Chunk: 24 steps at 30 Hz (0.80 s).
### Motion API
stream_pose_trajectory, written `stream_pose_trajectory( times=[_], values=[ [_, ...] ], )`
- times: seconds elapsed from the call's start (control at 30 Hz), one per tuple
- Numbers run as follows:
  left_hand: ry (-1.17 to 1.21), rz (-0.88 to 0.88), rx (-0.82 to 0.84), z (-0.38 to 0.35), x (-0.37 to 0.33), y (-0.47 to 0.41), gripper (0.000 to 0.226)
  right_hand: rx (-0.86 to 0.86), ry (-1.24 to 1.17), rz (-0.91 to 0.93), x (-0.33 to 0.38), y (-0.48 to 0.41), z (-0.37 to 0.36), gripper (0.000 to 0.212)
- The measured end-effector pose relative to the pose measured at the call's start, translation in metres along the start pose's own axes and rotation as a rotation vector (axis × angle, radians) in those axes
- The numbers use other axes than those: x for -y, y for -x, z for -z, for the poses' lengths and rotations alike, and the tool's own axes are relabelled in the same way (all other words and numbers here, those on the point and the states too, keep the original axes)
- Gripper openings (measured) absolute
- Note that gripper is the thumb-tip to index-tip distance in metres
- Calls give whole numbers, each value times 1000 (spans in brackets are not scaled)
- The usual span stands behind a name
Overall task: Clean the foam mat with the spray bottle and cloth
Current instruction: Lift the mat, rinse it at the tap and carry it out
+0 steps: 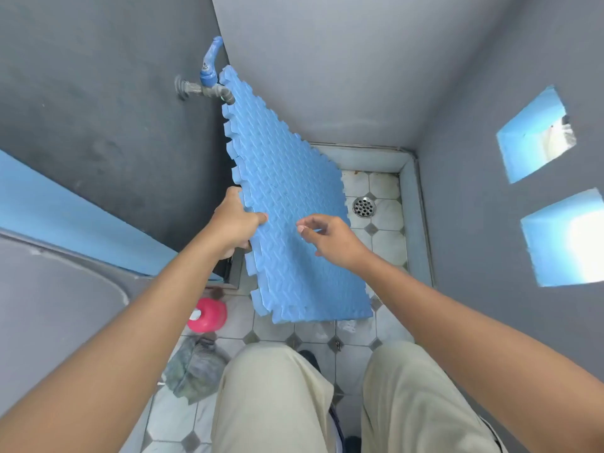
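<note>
A blue foam mat (287, 191) with jigsaw edges stands tilted, its lower edge on the tiled floor and its top leaning toward the wall corner by the tap. My left hand (233, 223) grips the mat's left edge about halfway up. My right hand (328, 238) hovers over the mat's face with fingers spread and loosely curled, holding nothing. A pink spray bottle (207, 314) stands on the floor at the lower left of the mat. A crumpled grey-green cloth (192, 367) lies on the floor just below the bottle, beside my left knee.
A grey tap with a blue handle (209, 83) juts from the left wall, touching the mat's top corner. A round floor drain (364, 206) sits right of the mat. Grey walls close in on three sides; two openings (536, 132) pierce the right wall.
</note>
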<state>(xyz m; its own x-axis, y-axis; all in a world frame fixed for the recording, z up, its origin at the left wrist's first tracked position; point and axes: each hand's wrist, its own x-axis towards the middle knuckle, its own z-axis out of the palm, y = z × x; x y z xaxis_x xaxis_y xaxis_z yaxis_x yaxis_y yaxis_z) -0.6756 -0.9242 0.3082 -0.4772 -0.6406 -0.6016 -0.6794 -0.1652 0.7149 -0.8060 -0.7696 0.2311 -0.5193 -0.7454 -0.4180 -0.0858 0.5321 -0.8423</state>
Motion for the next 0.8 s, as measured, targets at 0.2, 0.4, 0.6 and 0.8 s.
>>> stream_pose_trajectory(
  times=[0.2,0.4,0.6,0.8],
  values=[
    [91,44,48,-28,-35,26,58,-52,-160,-128,54,108,18,30],
    [234,169,167,-55,-73,45,48,-7,215,-269,84,142,36,77],
    [61,292,306,-58,-106,42,67,92,549,-443,80,147,57,71],
    [-33,287,190,-52,-137,7,65,55,473,-458,87,175,57,74]
  ],
)
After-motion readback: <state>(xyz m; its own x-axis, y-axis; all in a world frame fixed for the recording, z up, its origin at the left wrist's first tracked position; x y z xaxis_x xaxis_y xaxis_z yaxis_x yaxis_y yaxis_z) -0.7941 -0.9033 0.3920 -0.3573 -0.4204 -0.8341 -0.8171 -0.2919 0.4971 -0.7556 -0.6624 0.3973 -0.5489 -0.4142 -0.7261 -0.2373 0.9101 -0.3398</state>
